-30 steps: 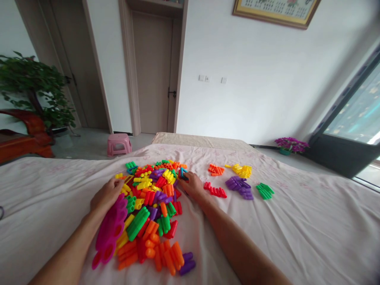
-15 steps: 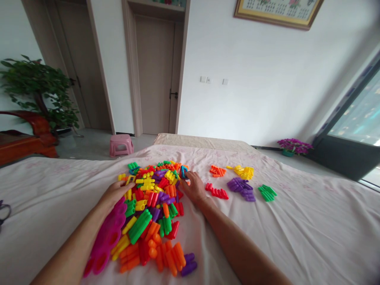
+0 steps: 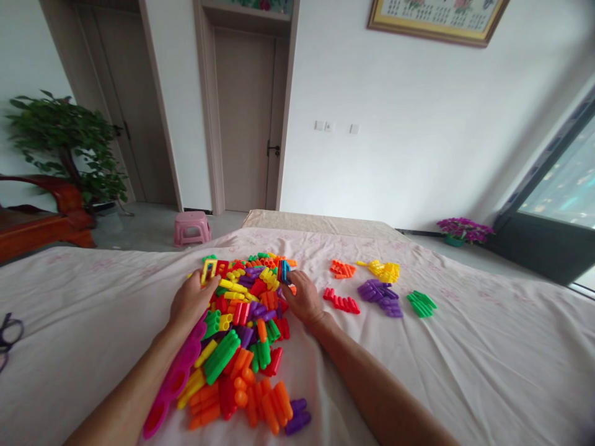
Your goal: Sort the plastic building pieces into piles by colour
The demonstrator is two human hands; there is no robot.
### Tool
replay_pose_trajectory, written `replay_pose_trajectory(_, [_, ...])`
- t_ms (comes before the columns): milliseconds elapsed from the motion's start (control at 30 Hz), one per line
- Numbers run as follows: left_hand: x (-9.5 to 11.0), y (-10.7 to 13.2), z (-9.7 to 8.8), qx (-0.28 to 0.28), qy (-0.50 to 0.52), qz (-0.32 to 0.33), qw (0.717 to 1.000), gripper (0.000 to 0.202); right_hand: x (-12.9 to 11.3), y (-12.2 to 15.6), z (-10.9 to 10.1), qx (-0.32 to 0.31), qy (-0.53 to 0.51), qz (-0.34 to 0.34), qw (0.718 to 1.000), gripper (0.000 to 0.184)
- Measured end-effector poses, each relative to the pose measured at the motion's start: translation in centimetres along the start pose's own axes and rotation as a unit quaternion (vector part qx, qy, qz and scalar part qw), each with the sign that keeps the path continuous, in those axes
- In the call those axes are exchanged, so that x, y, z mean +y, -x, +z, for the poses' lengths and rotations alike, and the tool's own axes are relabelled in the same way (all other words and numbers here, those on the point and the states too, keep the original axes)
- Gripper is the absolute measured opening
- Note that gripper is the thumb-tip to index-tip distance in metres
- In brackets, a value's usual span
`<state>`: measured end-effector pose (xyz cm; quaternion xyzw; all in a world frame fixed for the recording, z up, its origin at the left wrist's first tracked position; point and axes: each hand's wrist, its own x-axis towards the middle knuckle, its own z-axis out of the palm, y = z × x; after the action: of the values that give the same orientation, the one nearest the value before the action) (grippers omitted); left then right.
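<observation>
So, starting on the left: my left hand (image 3: 191, 298) has its thumb and fingers closed on a yellow piece (image 3: 204, 271) with a cutout, held more or less upright. A red piece (image 3: 222, 269) is right next to it; can't tell if I've got that one too. Below that hand there's a scalloped magenta piece (image 3: 186, 358) slanting along the left edge of the pile (image 3: 242, 313), which is a jumble of tubes sitting between my hands. Over at the pile's right edge, my right hand (image 3: 303, 299) is pinching a blue piece (image 3: 285, 271), just left of the knuckles, long axis roughly upright. Every separate little bunch lies to the right of that, so the right hand's way nearer to them: orange bunch (image 3: 343, 269) and red bunch (image 3: 341, 301) first, then purple bunch (image 3: 379, 297) and yellow bunch (image 3: 385, 271), green bunch (image 3: 422, 304) furthest out.

The table has a pale, wrinkly cloth (image 3: 469, 371) on it, with dark-framed glasses (image 3: 6, 322) cut off at the left edge. Room-wise, left to right: leafy plant (image 3: 60, 139) behind a wooden armrest (image 3: 56, 220), pink stool (image 3: 192, 218), brownish door (image 3: 244, 118), white wall (image 3: 395, 155) with switches and a framed picture, purple flowers (image 3: 465, 229) on the floor, then a dark-framed glass panel (image 3: 558, 198).
</observation>
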<state>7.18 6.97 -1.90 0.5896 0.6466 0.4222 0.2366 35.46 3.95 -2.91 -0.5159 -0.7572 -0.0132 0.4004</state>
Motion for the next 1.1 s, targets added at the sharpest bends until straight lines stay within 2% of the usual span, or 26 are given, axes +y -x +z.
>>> replay_pose_trajectory(167, [2.1, 1.4, 1.3, -0.036, 0.081, 0.073, 0.993, 0.044, -2.0, 0.1, -0.4, 0.005, -0.002, -0.042, 0.999, 0.014])
replay_pose_trajectory(300, [3.4, 2.4, 2.0, -0.053, 0.111, 0.080, 0.989, 0.039, -4.0, 0.4, -0.7, -0.014, 0.011, -0.110, 0.994, 0.015])
replay_pose_trajectory(367, [4.5, 3.2, 1.9, -0.080, 0.148, 0.077, 0.983, 0.039, -4.7, 0.5, -0.7, -0.030, 0.021, -0.132, 0.991, 0.015])
replay_pose_trajectory(533, [8.0, 6.3, 0.8, -0.222, 0.298, 0.004, 0.928, 0.039, -5.5, 0.6, -0.7, -0.027, 0.065, -0.125, 0.990, 0.015])
replay_pose_trajectory(633, [9.3, 7.5, 0.6, -0.255, 0.334, 0.010, 0.907, 0.041, -5.9, 0.6, -0.8, -0.010, 0.111, -0.143, 0.983, 0.013])
replay_pose_trajectory(767, [9.1, 7.5, 1.6, -0.185, 0.328, 0.081, 0.923, 0.040, -6.9, 0.7, -1.0, -0.006, 0.124, -0.197, 0.973, 0.009])
replay_pose_trajectory(867, [8.2, 6.6, 1.7, -0.151, 0.313, 0.075, 0.935, 0.038, -7.5, 0.8, -1.5, -0.012, 0.069, -0.239, 0.969, 0.014])
replay_pose_trajectory(1000, [6.9, 4.4, -0.2, -0.147, 0.306, 0.046, 0.940, 0.046, -7.4, 0.9, -1.8, -0.016, -0.026, -0.285, 0.958, 0.036])
replay_pose_trajectory(1067, [5.8, 2.9, -1.9, -0.106, 0.251, 0.047, 0.961, 0.051, -6.9, 0.9, -1.6, -0.010, -0.044, -0.269, 0.962, 0.039])
replay_pose_trajectory(1100, [5.1, 2.0, -3.0, -0.062, 0.193, 0.053, 0.978, 0.051, -6.5, 0.9, -1.4, -0.007, -0.046, -0.254, 0.966, 0.040])
